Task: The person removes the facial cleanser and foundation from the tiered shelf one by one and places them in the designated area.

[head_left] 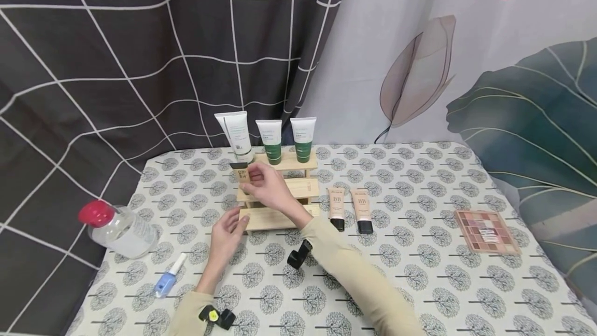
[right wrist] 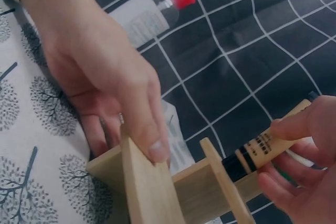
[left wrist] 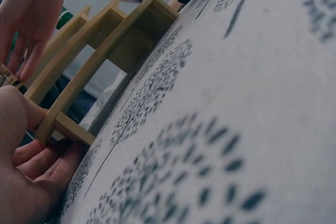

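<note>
My right hand [head_left: 269,186] pinches a small tan tube [right wrist: 264,148] with dark lettering and a black cap. It holds the tube cap-down at the left end of the middle step of a three-tier wooden stand [head_left: 275,219], cap right at the step in the right wrist view. My left hand [head_left: 225,235] grips the left end of the stand's lowest step, thumb on top and fingers beneath. Along the top step stand a larger white tube [head_left: 237,134] at the left and two white-and-green tubes [head_left: 269,141], [head_left: 303,139].
Two beige BB cream tubes [head_left: 336,204], [head_left: 361,205] lie right of the stand. Farther right is an eyeshadow palette [head_left: 487,231]. At the left are a clear bottle with a red cap [head_left: 122,229] and a blue nail polish bottle [head_left: 166,281]. Curtains [head_left: 196,61] hang behind the table.
</note>
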Demonstrator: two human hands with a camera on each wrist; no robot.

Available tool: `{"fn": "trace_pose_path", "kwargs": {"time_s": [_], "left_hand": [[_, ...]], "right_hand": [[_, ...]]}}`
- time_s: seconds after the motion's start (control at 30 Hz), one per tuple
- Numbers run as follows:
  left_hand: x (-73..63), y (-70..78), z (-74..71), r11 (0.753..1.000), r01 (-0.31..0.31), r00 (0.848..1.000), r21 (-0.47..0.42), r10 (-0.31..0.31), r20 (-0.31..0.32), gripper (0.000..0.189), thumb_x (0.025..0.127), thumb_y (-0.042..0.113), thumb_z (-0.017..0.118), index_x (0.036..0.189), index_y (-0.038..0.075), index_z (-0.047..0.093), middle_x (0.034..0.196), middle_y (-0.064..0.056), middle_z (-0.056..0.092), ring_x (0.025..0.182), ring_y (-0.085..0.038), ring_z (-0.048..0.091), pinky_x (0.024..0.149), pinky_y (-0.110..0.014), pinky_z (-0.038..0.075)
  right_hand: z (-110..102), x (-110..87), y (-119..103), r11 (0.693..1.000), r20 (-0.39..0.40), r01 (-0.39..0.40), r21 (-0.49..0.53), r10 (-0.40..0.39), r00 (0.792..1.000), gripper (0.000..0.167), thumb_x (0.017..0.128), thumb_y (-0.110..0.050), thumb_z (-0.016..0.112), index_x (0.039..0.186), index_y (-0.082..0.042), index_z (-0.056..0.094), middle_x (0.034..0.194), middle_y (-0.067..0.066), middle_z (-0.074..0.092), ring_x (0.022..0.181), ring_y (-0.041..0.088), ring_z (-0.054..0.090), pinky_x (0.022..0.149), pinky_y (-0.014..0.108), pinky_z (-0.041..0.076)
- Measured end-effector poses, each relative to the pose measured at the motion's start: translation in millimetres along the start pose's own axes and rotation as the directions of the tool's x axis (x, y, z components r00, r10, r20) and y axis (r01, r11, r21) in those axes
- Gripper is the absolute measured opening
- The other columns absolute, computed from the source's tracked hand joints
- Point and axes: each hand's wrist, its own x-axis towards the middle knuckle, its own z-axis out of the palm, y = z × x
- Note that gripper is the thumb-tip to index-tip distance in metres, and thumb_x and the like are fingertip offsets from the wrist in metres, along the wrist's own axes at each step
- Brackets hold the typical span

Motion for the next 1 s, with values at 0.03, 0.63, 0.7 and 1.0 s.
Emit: {"fn": "trace_pose_path", "kwargs": {"time_s": [0.03, 0.63, 0.7, 1.0], "left_hand": [[-0.6, 0.4, 0.0, 1.000, 0.001, 1.000, 0.000, -0.001, 0.000, 0.045, 0.099, 0.017, 0.067, 0.139, -0.001, 0.055, 0.135, -0.026, 0.063, 0.124, -0.037, 0.064, 0.111, -0.039, 0.052], [-3.4, 1.4, -1.7, 1.000, 0.005, 1.000, -0.002, -0.005, 0.008, 0.047, 0.100, 0.018, 0.065, 0.141, -0.001, 0.052, 0.137, -0.026, 0.061, 0.126, -0.038, 0.063, 0.110, -0.034, 0.052], [-3.2, 1.2, -1.3, 1.000, 0.006, 1.000, 0.004, -0.006, 0.004, 0.047, 0.100, 0.018, 0.065, 0.141, -0.001, 0.053, 0.137, -0.026, 0.061, 0.126, -0.038, 0.063, 0.111, -0.035, 0.051], [-4.7, 3.3, 0.6, 1.000, 0.022, 1.000, 0.020, -0.022, -0.002, 0.048, 0.100, 0.020, 0.066, 0.142, 0.000, 0.052, 0.138, -0.025, 0.061, 0.127, -0.037, 0.062, 0.112, -0.036, 0.050]], "right_hand": [[1.2, -0.4, 0.8, 1.000, -0.008, 0.012, -0.012, -0.012, 1.000, 0.036, 0.089, -0.005, 0.076, 0.120, 0.003, 0.062, 0.118, 0.021, 0.069, 0.108, 0.033, 0.071, 0.091, 0.022, 0.062], [-18.9, -20.2, -2.6, 0.994, -0.013, 0.074, -0.082, -0.076, 0.997, 0.035, 0.093, -0.008, 0.071, 0.126, 0.001, 0.062, 0.119, 0.019, 0.070, 0.107, 0.030, 0.071, 0.092, 0.022, 0.062], [-22.9, -21.6, -0.8, 0.994, -0.028, 0.075, -0.076, -0.078, 0.997, 0.035, 0.094, -0.009, 0.071, 0.126, 0.000, 0.062, 0.118, 0.019, 0.070, 0.106, 0.030, 0.071, 0.091, 0.024, 0.063], [-39.9, -31.1, 8.5, 0.997, -0.087, 0.045, -0.067, -0.051, 0.995, 0.029, 0.094, -0.012, 0.071, 0.121, -0.005, 0.065, 0.111, 0.015, 0.073, 0.098, 0.026, 0.073, 0.088, 0.027, 0.064]]}}
